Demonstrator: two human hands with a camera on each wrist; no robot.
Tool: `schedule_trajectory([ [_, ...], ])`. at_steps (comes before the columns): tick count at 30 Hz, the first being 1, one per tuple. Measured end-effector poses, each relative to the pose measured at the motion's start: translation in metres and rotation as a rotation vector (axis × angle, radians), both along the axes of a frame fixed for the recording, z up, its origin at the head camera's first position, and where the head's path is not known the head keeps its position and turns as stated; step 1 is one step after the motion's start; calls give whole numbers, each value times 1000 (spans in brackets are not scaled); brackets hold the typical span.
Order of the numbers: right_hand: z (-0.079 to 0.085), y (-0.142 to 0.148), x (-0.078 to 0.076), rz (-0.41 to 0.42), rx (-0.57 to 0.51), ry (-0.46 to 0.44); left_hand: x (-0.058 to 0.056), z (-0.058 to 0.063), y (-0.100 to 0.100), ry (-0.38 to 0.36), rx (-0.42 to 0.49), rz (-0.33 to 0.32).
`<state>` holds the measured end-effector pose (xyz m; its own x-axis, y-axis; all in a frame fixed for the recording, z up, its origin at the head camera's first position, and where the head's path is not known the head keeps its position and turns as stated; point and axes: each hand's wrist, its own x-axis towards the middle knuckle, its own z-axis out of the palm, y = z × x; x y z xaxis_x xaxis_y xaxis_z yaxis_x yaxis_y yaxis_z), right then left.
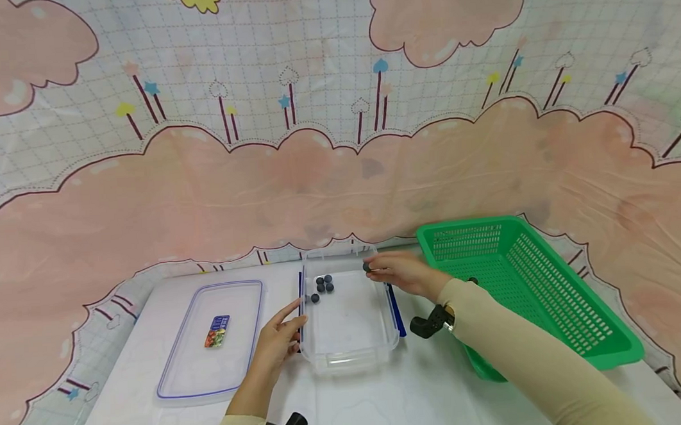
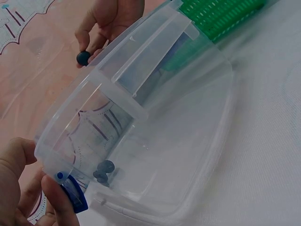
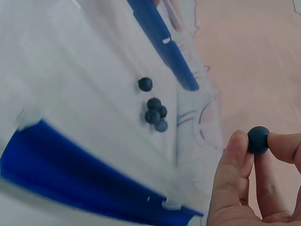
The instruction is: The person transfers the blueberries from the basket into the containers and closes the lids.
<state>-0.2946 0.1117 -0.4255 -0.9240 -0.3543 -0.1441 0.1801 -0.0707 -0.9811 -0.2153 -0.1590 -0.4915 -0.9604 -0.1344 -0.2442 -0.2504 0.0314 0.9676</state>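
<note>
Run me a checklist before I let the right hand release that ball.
1. Grip: right hand pinches a dark ball between thumb and fingers: ok.
2. Box steadied: left hand holds the clear box at its left side: ok.
3. Box uncovered: the blue-edged lid lies apart, to the left: ok.
4. Earlier load settled: five balls rest on the box floor: ok.
5. Held ball fully inside the rim: it appears near the far right edge: cannot tell.
6. Count remaining in the green basket: the right sleeve covers part of it: cannot tell.
</note>
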Motion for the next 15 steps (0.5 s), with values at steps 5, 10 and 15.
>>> schedule_trajectory([
  [5,1,-14,-2,14,18,-14,0,0,1,-4,-4,2],
  [10,2,-27,-5,7,21,-49,0,1,0,-6,-12,-2],
  [15,0,-42,-8,-16,-10,-77,0,2,0,-5,-24,-5],
])
